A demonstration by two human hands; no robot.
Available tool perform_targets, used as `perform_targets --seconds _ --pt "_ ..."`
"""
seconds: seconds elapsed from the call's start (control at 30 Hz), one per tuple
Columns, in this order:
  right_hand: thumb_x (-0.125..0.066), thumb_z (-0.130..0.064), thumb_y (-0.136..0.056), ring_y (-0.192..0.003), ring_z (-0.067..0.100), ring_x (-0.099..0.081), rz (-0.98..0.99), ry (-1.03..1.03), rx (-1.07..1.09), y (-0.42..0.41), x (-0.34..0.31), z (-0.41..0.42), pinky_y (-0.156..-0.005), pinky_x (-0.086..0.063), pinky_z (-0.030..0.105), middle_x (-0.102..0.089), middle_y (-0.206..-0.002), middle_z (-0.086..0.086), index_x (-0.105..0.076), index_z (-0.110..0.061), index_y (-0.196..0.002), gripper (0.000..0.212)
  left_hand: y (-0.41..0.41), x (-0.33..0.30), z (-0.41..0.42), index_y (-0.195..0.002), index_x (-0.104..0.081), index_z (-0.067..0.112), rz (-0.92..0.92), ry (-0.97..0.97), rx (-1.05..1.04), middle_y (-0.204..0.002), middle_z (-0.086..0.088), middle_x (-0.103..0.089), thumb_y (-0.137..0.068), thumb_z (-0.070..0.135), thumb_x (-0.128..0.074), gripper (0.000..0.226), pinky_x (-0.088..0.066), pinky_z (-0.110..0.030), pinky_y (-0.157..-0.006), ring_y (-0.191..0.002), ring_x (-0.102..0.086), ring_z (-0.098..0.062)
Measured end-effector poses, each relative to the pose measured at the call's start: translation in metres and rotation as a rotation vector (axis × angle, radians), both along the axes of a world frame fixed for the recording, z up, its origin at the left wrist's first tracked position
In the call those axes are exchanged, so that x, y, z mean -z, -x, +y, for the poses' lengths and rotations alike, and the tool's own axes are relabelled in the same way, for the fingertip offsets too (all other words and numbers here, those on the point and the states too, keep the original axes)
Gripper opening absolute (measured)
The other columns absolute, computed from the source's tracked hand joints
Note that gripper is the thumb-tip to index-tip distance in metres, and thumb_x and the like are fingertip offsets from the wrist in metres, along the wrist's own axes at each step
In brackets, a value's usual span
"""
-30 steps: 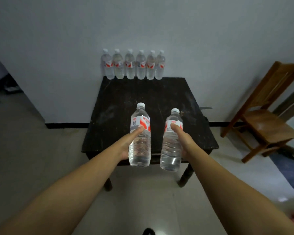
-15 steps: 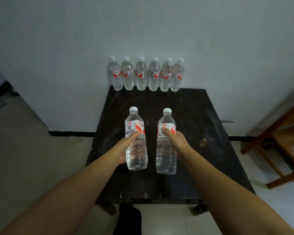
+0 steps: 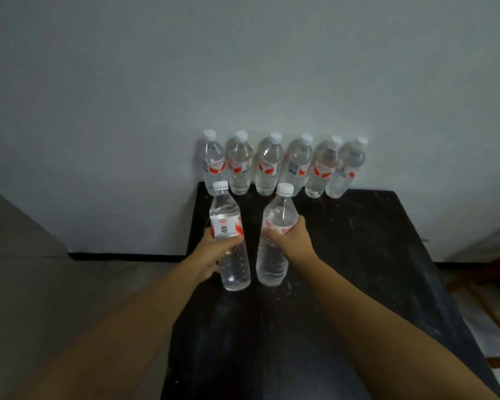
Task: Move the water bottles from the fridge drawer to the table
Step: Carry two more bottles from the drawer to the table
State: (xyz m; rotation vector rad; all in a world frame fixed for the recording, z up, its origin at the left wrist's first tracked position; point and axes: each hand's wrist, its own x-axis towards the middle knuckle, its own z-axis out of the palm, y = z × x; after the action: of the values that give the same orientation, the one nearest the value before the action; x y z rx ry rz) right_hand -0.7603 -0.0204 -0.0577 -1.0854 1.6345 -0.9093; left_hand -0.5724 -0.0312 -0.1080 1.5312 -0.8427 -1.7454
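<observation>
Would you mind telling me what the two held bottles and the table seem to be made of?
Left bottle and right bottle: clear, glossy plastic, probably; see-through ribbed walls, white caps. Table: likely dark-painted wood with a worn matte finish, scuffed with pale scratches, though the dim light leaves that uncertain.

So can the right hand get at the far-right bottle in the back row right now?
Probably not: the right hand already grips a bottle, though the table toward the far-right bottle looks unobstructed.

six bottles (image 3: 283, 166) along table's (image 3: 358, 255) back edge
</observation>
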Motion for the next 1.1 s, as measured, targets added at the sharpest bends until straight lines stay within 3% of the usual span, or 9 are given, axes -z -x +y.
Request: perform_targets --seconds 0.17,0.23,0.47,0.57,0.67,0.77,0.83,1.03,1.1 --pt "-0.079 -0.027 -0.077 -0.105 0.013 -0.054 0.025 0.057 -0.026 -0.038 0.013 -0.068 -0.089 -0.045 0.029 -0.052 -0.112 -0.007 -0.038 -0.018 -0.132 0.069 -0.029 0.014 -0.068 -0.13 -0.047 0.019 -0.168 0.11 0.016 -0.114 -0.006 -0.065 -0.068 0.017 -0.081 0.071 -0.054 -0.045 -0.082 -0.106 -0.063 -0.025" --pt "-0.079 -0.026 -0.078 -0.104 0.01 -0.051 0.008 0.063 -0.002 -0.053 0.021 -0.096 -0.09 -0.044 0.028 -0.051 -0.112 -0.009 -0.039 -0.018 -0.134 0.069 -0.04 0.026 -0.098 -0.127 -0.049 0.012 -0.249 0.182 -0.032 -0.111 -0.009 -0.065 -0.066 0.012 -0.082 0.07 -0.055 -0.043 -0.088 -0.106 -0.065 -0.026" --pt "-0.078 -0.024 -0.079 -0.106 0.005 -0.052 -0.025 0.149 0.113 -0.082 0.05 -0.152 -0.09 -0.043 0.022 -0.055 -0.117 -0.009 -0.042 -0.022 -0.131 0.063 -0.048 0.046 -0.16 -0.121 -0.054 0.007 -0.332 0.358 -0.114 -0.108 -0.006 -0.069 -0.063 0.017 -0.083 0.065 -0.058 -0.036 -0.088 -0.097 -0.068 -0.014" --pt "-0.077 -0.023 -0.08 -0.107 0.002 -0.049 -0.048 0.161 0.154 -0.086 0.06 -0.159 -0.09 -0.041 0.02 -0.052 -0.117 -0.013 -0.04 -0.026 -0.134 0.066 -0.043 0.058 -0.167 -0.123 -0.053 0.009 -0.317 0.373 -0.123 -0.108 -0.004 -0.07 -0.055 0.035 -0.082 0.078 -0.057 -0.042 -0.089 -0.099 -0.069 -0.015" --pt "-0.078 -0.022 -0.078 -0.111 0.005 -0.052 -0.038 0.175 0.176 -0.087 0.07 -0.157 -0.094 -0.044 0.023 -0.053 -0.12 -0.013 -0.039 -0.027 -0.136 0.07 -0.036 0.064 -0.167 -0.126 -0.05 0.005 -0.328 0.408 -0.117 -0.113 -0.007 -0.067 -0.06 0.034 -0.084 0.08 -0.056 -0.041 -0.091 -0.103 -0.067 -0.018" --pt "-0.079 -0.02 -0.077 -0.11 0.007 -0.054 -0.052 0.172 0.206 -0.088 0.074 -0.153 -0.091 -0.044 0.021 -0.053 -0.118 -0.012 -0.039 -0.026 -0.135 0.07 -0.027 0.062 -0.159 -0.128 -0.044 0.004 -0.332 0.436 -0.139 -0.12 -0.006 -0.061 -0.069 0.011 -0.084 0.072 -0.052 -0.014 -0.084 -0.105 -0.063 -0.015" --pt "-0.079 -0.019 -0.077 -0.108 0.007 -0.054 -0.06 0.167 0.209 -0.088 0.072 -0.15 -0.089 -0.043 0.02 -0.053 -0.116 -0.012 -0.039 -0.025 -0.134 0.069 -0.026 0.064 -0.155 -0.131 -0.042 0.003 -0.329 0.47 -0.156 -0.123 -0.008 -0.059 -0.07 0.005 -0.083 0.073 -0.048 -0.005 -0.08 -0.109 -0.061 -0.015" --pt "-0.078 -0.021 -0.077 -0.109 0.009 -0.055 -0.05 0.133 0.18 -0.086 0.069 -0.148 -0.09 -0.043 0.023 -0.054 -0.116 -0.009 -0.038 -0.026 -0.133 0.069 -0.031 0.061 -0.15 -0.134 -0.042 0.006 -0.361 0.455 -0.096 -0.123 -0.005 -0.061 -0.067 0.015 -0.084 0.08 -0.051 -0.01 -0.082 -0.111 -0.062 -0.016" --pt "-0.077 -0.017 -0.078 -0.111 0.009 -0.052 -0.063 0.117 0.154 -0.085 0.067 -0.148 -0.091 -0.042 0.022 -0.053 -0.123 -0.006 -0.034 -0.023 -0.136 0.073 -0.031 0.061 -0.151 -0.133 -0.043 0.007 -0.375 0.444 -0.078 -0.122 -0.005 -0.062 -0.064 0.021 -0.084 0.082 -0.054 -0.021 -0.087 -0.11 -0.064 -0.017"
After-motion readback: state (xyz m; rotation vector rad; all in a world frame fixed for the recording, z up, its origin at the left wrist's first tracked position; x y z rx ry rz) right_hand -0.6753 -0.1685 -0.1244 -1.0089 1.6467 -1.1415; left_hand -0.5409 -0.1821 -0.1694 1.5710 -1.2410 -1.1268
